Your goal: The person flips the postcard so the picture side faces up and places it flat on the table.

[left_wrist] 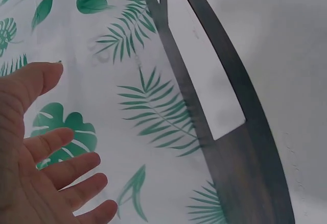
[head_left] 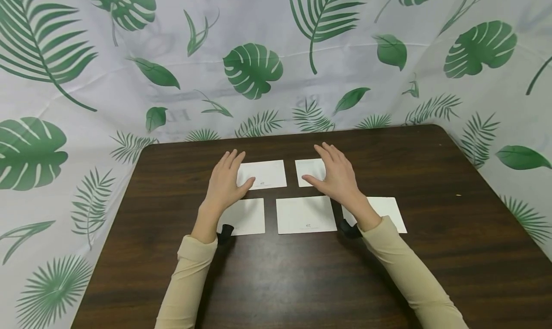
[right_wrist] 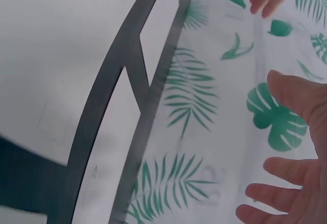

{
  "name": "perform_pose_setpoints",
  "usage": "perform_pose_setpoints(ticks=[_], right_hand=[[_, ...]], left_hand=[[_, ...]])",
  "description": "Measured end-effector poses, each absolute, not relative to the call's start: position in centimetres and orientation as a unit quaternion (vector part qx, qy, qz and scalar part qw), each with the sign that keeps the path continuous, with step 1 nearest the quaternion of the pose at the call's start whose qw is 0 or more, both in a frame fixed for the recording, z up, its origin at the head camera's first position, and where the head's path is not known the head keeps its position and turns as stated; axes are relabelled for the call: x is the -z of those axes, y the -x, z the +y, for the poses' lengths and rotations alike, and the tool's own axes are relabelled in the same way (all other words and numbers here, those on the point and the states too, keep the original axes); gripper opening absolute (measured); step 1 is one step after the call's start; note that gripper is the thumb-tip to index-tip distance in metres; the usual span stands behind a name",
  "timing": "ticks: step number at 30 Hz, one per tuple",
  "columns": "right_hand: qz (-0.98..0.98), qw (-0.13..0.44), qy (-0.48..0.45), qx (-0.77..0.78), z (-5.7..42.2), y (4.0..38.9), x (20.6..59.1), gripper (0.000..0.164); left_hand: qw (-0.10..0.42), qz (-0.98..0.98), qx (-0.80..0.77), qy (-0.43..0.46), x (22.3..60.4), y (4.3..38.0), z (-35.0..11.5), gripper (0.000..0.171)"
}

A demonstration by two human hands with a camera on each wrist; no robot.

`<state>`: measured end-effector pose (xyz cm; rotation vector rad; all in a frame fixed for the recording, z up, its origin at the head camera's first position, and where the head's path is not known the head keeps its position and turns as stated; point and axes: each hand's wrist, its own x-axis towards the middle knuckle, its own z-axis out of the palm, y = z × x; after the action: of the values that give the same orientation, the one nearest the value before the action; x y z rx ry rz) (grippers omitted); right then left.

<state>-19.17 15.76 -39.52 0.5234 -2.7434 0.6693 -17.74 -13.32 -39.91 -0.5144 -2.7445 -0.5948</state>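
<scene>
Five white cards lie in two rows on a dark wooden table [head_left: 431, 175]. My left hand [head_left: 225, 178] is open, fingers straight, over the left end of the back left card [head_left: 265, 174], thumb by its near corner. My right hand [head_left: 335, 175] is open too and covers part of the back right card [head_left: 308, 170]. Closer to me are the front left card [head_left: 247, 216], the front middle card [head_left: 305, 214] and the front right card [head_left: 385, 210]. In the wrist views the left hand [left_wrist: 46, 178] and right hand [right_wrist: 294, 183] show spread fingers holding nothing. Whether the palms touch the cards cannot be told.
A white cloth with green leaf prints [head_left: 254, 70] hangs behind the table and down both sides. Beige sleeves [head_left: 189, 276] cover both forearms. A small black wrist camera [head_left: 225, 231] sits under each wrist. Bare wood [head_left: 293, 281] stretches toward me.
</scene>
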Motion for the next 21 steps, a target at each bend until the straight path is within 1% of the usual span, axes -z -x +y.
perform_pose_setpoints(ticks=[7,11,21], right_hand=[[-0.932,0.133,-0.186,-0.28,14.4,19.9,40.0,0.077],[-0.921,0.123,-0.194,-0.314,13.7,20.4,40.3,0.074],[-0.896,0.07,-0.221,-0.38,12.9,22.2,41.6,0.069]], left_hand=[[0.121,-0.944,0.254,0.175,40.5,18.8,-14.6,0.062],[0.1,-0.94,0.283,0.164,40.4,19.2,-15.3,0.062],[0.039,-0.926,0.347,0.145,40.7,21.2,-16.5,0.059]])
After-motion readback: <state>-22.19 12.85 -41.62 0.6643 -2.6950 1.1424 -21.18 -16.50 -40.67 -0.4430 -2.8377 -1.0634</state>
